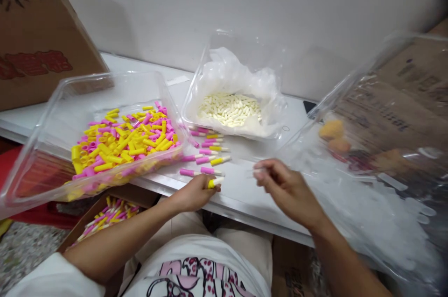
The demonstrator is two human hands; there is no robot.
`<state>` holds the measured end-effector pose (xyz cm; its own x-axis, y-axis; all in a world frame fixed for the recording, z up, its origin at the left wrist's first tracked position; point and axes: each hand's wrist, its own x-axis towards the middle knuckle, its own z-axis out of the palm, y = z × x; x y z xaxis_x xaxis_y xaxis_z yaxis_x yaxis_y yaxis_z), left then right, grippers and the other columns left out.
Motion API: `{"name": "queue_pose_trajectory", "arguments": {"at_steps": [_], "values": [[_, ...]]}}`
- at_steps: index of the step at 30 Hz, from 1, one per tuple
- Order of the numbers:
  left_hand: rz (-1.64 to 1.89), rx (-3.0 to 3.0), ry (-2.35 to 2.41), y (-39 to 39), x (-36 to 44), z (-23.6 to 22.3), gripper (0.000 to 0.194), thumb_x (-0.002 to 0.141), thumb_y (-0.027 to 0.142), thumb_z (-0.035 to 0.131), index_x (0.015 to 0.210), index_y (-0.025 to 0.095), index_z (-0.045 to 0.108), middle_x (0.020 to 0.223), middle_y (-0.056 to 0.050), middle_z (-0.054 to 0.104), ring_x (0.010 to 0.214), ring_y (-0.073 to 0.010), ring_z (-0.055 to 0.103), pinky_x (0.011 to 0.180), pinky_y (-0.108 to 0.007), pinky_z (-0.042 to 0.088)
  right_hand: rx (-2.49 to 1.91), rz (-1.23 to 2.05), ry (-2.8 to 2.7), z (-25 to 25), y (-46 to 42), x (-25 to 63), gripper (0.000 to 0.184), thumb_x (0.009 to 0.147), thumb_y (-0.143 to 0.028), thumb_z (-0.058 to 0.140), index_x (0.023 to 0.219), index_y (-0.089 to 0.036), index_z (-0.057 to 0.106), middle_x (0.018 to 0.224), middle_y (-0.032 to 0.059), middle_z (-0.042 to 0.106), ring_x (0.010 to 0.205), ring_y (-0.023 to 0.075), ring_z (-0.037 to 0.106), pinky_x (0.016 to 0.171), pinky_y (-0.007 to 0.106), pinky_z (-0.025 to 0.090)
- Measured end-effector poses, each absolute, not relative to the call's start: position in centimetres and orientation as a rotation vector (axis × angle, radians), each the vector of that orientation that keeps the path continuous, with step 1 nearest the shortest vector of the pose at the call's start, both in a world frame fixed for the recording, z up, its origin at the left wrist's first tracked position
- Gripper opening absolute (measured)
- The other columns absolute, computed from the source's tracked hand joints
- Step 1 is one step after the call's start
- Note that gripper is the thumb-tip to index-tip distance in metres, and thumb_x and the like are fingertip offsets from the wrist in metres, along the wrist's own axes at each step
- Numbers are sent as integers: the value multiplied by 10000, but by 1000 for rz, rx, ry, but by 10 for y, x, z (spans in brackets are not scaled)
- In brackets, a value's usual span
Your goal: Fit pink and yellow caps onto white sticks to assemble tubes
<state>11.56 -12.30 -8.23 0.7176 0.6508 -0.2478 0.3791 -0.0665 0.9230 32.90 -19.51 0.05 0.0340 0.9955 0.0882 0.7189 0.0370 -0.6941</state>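
My left hand (pixel 196 193) is closed around a short yellow tube (pixel 211 184), with a cream-white tip pointing right out of it. Off to the right, my right hand (pixel 287 190) pinches a small clear piece (pixel 250 172), blurred, perhaps a transparent cap; the two hands are apart. Just beyond my left hand, several pink and yellow tubes with cream tips (pixel 210 171) lie in a loose column on the white table (pixel 241 189).
A clear bin (pixel 38 147) of pink and yellow tubes stands left. Behind, a plastic-lined tub (pixel 276 131) holds cream pellets. Clear pieces fill a large container (pixel 371 222) at right. A cardboard box (pixel 42 21) stands back left; finished-looking tubes fill a lower box (pixel 84 227).
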Motion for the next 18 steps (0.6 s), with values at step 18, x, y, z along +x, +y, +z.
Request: {"name": "queue_pose_trajectory", "arguments": {"at_steps": [18], "values": [[137,1716,542,-114,93,-51,288,860,446,460,942,171,477,686,37,457,591,-109,433,532,-211,341,-1436,504,-2059,-43,-187,289,115,928,-254,434,1007,-196,494,841,26,629,706,121,595,628,219,444]]}}
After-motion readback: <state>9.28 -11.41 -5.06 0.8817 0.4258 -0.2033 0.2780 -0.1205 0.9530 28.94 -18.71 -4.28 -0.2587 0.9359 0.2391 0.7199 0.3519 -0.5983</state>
